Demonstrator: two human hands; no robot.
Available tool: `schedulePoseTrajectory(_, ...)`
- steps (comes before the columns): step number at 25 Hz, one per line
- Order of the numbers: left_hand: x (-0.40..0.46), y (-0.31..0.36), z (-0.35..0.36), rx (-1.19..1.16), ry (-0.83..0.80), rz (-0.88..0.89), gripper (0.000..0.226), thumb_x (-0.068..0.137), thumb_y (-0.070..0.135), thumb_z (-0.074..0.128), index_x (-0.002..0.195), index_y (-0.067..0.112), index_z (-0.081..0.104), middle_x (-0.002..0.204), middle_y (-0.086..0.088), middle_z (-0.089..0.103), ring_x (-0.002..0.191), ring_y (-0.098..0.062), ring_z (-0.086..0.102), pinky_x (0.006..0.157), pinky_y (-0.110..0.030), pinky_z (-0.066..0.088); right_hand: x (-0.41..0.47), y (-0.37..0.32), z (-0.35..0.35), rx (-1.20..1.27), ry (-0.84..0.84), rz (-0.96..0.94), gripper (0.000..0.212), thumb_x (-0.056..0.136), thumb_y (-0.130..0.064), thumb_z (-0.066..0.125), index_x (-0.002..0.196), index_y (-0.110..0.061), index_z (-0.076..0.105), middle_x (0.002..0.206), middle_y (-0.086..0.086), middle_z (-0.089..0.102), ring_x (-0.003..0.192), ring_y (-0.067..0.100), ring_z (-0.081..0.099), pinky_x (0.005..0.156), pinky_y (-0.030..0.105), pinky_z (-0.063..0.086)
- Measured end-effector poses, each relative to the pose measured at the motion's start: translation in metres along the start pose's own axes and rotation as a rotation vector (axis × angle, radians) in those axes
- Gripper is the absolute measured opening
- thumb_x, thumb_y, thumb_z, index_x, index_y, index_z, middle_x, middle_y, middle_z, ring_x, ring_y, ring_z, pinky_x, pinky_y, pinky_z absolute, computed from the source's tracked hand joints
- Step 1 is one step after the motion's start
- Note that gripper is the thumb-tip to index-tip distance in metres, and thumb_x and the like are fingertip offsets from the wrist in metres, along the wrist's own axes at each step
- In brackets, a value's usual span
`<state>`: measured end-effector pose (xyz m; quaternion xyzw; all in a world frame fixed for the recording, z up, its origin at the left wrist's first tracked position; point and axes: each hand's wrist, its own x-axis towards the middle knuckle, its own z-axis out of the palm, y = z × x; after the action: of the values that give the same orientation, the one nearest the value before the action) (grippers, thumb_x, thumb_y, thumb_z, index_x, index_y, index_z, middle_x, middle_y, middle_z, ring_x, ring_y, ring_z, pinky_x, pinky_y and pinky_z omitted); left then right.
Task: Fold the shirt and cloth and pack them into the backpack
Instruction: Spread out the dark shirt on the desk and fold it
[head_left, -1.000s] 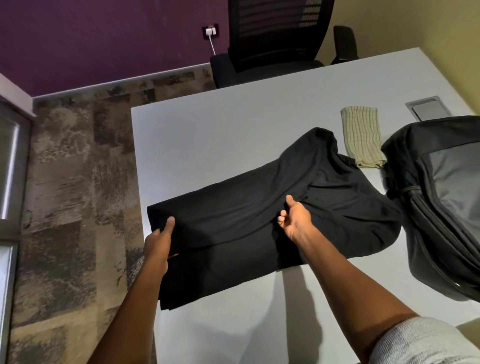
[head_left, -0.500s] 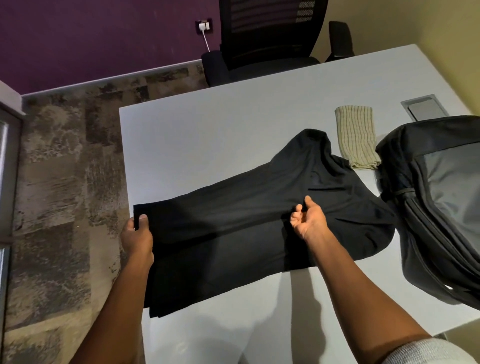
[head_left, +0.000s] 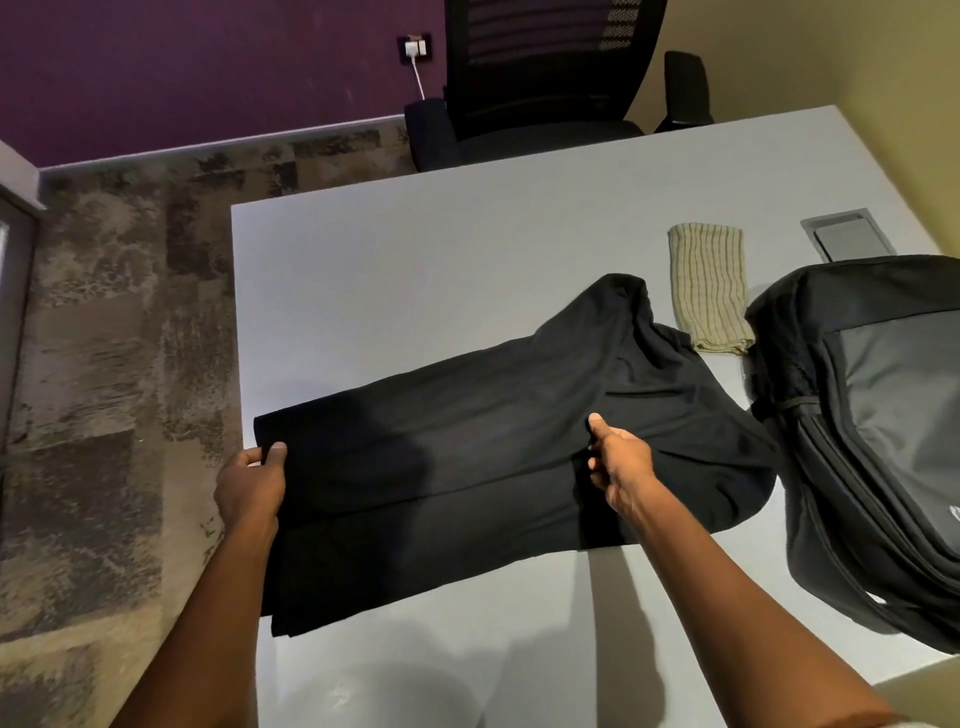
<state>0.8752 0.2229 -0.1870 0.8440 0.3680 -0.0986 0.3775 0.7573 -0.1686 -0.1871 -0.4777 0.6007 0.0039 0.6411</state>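
Shirt (head_left: 493, 441) looks soft and floppy, left hand (head_left: 252, 486) pinching its left edge, right hand (head_left: 621, 460) pinching the middle fold.

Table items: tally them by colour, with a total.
Black: 2, the shirt held by left hand and right hand, and the backpack
Beige striped: 1, the folded cloth
Total: 3

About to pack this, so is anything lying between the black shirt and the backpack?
Nothing visible does: the shirt lies right beside the backpack. The folded striped cloth sits off to the far side, out of that path.
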Motion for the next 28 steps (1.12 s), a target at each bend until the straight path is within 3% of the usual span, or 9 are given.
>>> schedulePoseTrajectory(3,0.000,0.002,0.002,0.007,0.113,0.004,0.033,0.099,0.031,0.058,0.123,0.010,0.062,0.122,-0.014,0.065,0.112,-0.034,0.060,0.091,-0.040,0.045,-0.001,-0.009,-0.001,-0.129,-0.037,-0.099,0.029,0.095,-0.026,0.066,0.072,-0.015,0.053,0.064,0.004,0.053,0.044,0.013,0.045,0.041,0.019,0.032)
schedulePoseTrajectory(7,-0.036,0.022,0.025,0.000,0.328,0.156,0.046,0.096,0.024,0.057,0.138,0.011,0.045,0.144,-0.018,0.047,0.133,-0.038,0.045,0.108,-0.050,0.036,-0.017,-0.025,-0.005,-0.445,0.316,-0.518,0.013,0.096,-0.023,0.057,0.087,-0.014,0.059,0.085,0.003,0.064,0.082,0.023,0.059,0.073,0.030,0.040)
schedulePoseTrajectory(9,-0.067,0.029,0.057,0.091,0.176,0.497,0.056,0.095,0.025,0.061,0.146,0.011,0.041,0.152,-0.017,0.041,0.142,-0.036,0.037,0.116,-0.051,0.030,-0.024,-0.031,0.006,-0.529,0.172,-0.807,0.005,0.094,-0.017,0.059,0.097,-0.015,0.061,0.093,0.002,0.066,0.087,0.019,0.060,0.078,0.028,0.042)
schedulePoseTrajectory(11,-0.097,0.033,0.095,0.268,-0.056,0.748,0.062,0.095,0.030,0.062,0.151,0.015,0.039,0.161,-0.014,0.030,0.150,-0.032,0.025,0.121,-0.051,0.020,-0.023,-0.031,0.027,-0.672,-0.078,-0.969,0.022,0.092,-0.018,0.061,0.114,-0.012,0.062,0.112,0.004,0.065,0.103,0.019,0.060,0.091,0.026,0.044)
schedulePoseTrajectory(14,-0.109,0.031,0.136,0.589,-0.239,0.867,0.072,0.097,0.055,0.046,0.158,0.026,0.021,0.168,-0.008,0.007,0.155,-0.029,0.000,0.123,-0.056,0.002,-0.010,-0.017,0.062,-0.976,-0.408,-1.022,0.055,0.097,-0.027,0.057,0.147,-0.009,0.043,0.154,0.009,0.042,0.144,0.022,0.035,0.118,0.032,0.026)
schedulePoseTrajectory(18,-0.085,0.014,0.143,0.811,-0.158,0.912,0.082,0.094,0.074,0.017,0.160,0.029,0.004,0.169,-0.004,-0.004,0.154,-0.028,-0.010,0.122,-0.058,-0.003,0.031,-0.005,0.064,-1.434,-0.343,-1.149,0.068,0.104,-0.048,0.034,0.160,-0.015,0.014,0.168,0.002,0.006,0.155,0.021,0.000,0.126,0.044,0.001)
schedulePoseTrajectory(21,-0.081,0.014,0.143,0.863,-0.120,0.874,0.086,0.090,0.078,0.008,0.160,0.029,-0.005,0.168,-0.002,-0.011,0.154,-0.026,-0.015,0.123,-0.056,-0.005,0.058,-0.016,0.041,-1.513,-0.205,-1.201,0.074,0.100,-0.062,0.016,0.160,-0.019,0.010,0.168,-0.004,0.001,0.155,0.019,-0.001,0.125,0.048,0.000)
schedulePoseTrajectory(24,-0.082,0.015,0.144,0.878,-0.140,0.876,0.086,0.091,0.077,0.007,0.159,0.027,-0.006,0.167,-0.002,-0.011,0.154,-0.026,-0.015,0.123,-0.056,-0.005,0.087,-0.037,0.013,-1.467,-0.068,-1.046,0.075,0.100,-0.063,0.018,0.161,-0.021,0.004,0.168,-0.005,-0.005,0.155,0.019,-0.004,0.124,0.048,-0.002)
schedulePoseTrajectory(28,-0.085,0.017,0.147,0.798,-0.116,0.841,0.081,0.096,0.070,0.013,0.161,0.022,0.002,0.168,-0.004,-0.008,0.155,-0.027,-0.009,0.121,-0.061,-0.001,0.100,-0.078,-0.018,-1.207,0.051,-0.955,0.067,0.102,-0.044,0.043,0.156,-0.007,0.026,0.161,0.014,0.029,0.146,0.034,0.030,0.121,0.044,0.024)
